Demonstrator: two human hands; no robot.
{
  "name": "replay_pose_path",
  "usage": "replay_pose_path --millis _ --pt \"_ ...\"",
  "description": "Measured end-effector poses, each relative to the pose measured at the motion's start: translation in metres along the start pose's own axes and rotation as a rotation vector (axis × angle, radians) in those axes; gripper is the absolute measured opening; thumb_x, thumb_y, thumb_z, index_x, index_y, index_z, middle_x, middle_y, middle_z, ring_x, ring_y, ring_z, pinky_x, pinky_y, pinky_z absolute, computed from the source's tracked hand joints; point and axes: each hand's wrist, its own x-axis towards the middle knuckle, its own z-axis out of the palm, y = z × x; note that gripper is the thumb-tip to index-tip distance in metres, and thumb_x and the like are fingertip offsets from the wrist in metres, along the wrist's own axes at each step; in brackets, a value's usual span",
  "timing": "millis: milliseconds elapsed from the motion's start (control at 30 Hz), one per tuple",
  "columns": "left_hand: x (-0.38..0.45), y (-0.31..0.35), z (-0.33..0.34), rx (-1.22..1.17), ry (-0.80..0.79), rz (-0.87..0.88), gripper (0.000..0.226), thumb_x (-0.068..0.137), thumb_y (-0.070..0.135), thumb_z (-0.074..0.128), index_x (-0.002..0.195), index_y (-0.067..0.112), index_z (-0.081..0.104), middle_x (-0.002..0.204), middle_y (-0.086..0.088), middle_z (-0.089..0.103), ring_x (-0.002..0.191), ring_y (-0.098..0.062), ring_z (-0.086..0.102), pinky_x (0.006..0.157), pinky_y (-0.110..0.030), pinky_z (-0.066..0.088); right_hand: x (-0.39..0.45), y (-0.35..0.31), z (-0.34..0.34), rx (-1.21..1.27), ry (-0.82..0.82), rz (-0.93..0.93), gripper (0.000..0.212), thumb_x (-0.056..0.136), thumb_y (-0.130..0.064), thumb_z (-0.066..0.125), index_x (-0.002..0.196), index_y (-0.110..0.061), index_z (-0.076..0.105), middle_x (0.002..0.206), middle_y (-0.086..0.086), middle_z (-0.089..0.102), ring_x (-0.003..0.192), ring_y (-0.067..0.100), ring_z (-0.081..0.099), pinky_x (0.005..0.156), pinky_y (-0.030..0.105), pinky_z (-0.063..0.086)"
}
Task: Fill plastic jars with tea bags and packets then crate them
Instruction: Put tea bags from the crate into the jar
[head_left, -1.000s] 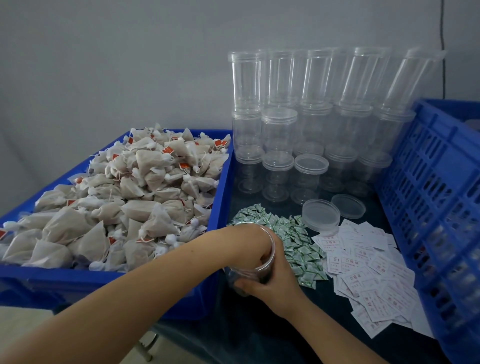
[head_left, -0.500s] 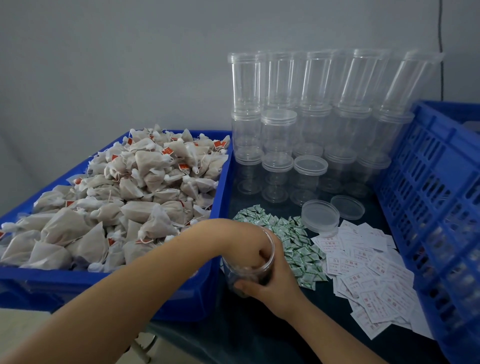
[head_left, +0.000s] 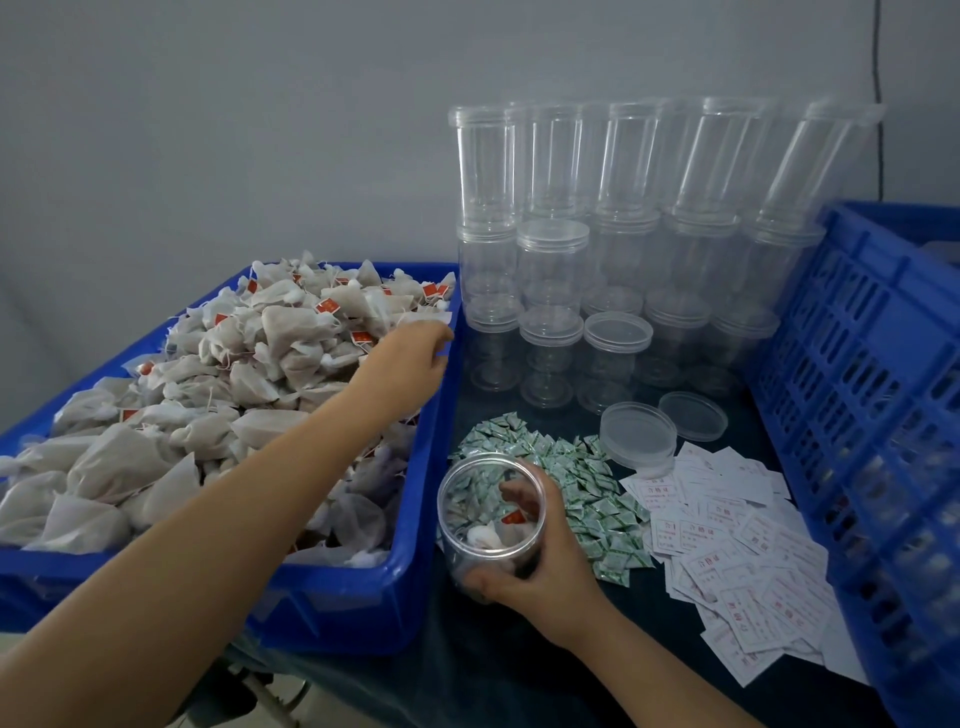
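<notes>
Open plastic jar (head_left: 491, 519) standing upright on the dark worktop (head_left: 519, 675), just beside the near right corner of the blue tray (head_left: 410, 582); mouth facing up, long axis vertical, a tea bag or two with a red tag lying at the bottom. Right hand (head_left: 540, 566) curled round the jar's near and right wall, thumb low at the front, steadying it. Left hand (head_left: 410, 358) reaching over the far right part of the tray, above the heap of tea bags (head_left: 208, 405); fingers turned away and blurred, so grip state impossible to tell, nothing plainly held. Jar lying toward the body and slightly right of the left hand, well below it. Left hand nearer the bags, right nearer the green packets (head_left: 571, 478). Probable next step: picking bags, carrying them back to the jar mouth.
</notes>
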Motion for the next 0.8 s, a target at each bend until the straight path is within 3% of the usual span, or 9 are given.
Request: replay_pose_path --millis 67,167,500,800 --pt "0.001 -0.012 0.014 0.076 -0.036 -0.032 0.033 0.094 0.011 0.049 0.127 0.012 0.052 0.125 -0.007 0.056 0.112 -0.022 0.053 0.093 -0.035 0.043 0.0 0.0 0.0 0.009 -0.001 0.003 0.096 0.059 -0.042 0.09 0.128 -0.073 0.031 0.122 -0.042 0.047 0.117 -0.01 0.053 0.084 0.004 0.045" --pt "0.004 -0.027 0.023 0.137 -0.026 -0.063 0.036 0.092 0.007 0.049 0.128 0.009 0.051 0.129 -0.011 0.053 0.119 -0.027 0.048 0.1 -0.042 0.042 0.0 0.0 0.0 0.01 0.002 0.001 0.096 0.06 -0.041 0.09 0.13 -0.072 0.031 0.124 -0.04 0.047 0.118 -0.009 0.052 0.084 0.004 0.045" --pt "-0.005 -0.046 0.034 0.562 0.015 0.004 0.024 0.093 0.015 0.048 0.115 0.011 0.057 0.115 -0.008 0.061 0.109 -0.027 0.052 0.087 -0.035 0.038 -0.002 -0.001 0.0 0.015 -0.001 -0.008 0.096 0.062 -0.036 0.09 0.13 -0.071 0.032 0.124 -0.039 0.046 0.116 -0.008 0.053 0.084 0.006 0.046" --pt "-0.007 -0.044 0.03 0.474 0.093 -0.022 0.016 0.089 0.013 0.052 0.098 0.008 0.065 0.097 -0.012 0.066 0.096 -0.032 0.056 0.078 -0.039 0.038 -0.001 0.001 0.002 -0.001 0.016 -0.005 0.098 0.063 -0.036 0.091 0.136 -0.065 0.032 0.128 -0.035 0.047 0.12 -0.005 0.053 0.086 0.007 0.046"
